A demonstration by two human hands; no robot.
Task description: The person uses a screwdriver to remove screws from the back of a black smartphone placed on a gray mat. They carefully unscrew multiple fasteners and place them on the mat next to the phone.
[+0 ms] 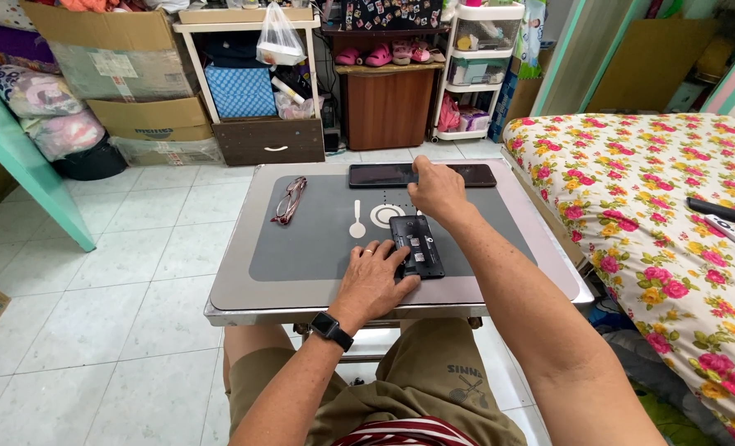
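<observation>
Nearest me, my left hand (373, 277) lies flat, pinning the opened phone (418, 245), long axis toward twelve o'clock; my right hand (435, 190), fingers down, touches the dark panel (384, 175) lying crosswise on the surface (235, 281).

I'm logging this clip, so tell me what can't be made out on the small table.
- Head view: the opened phone's lower left corner is hidden under the left hand.
- The parts inside it are too small to tell.
- The right hand covers the middle of the long dark device.
</observation>
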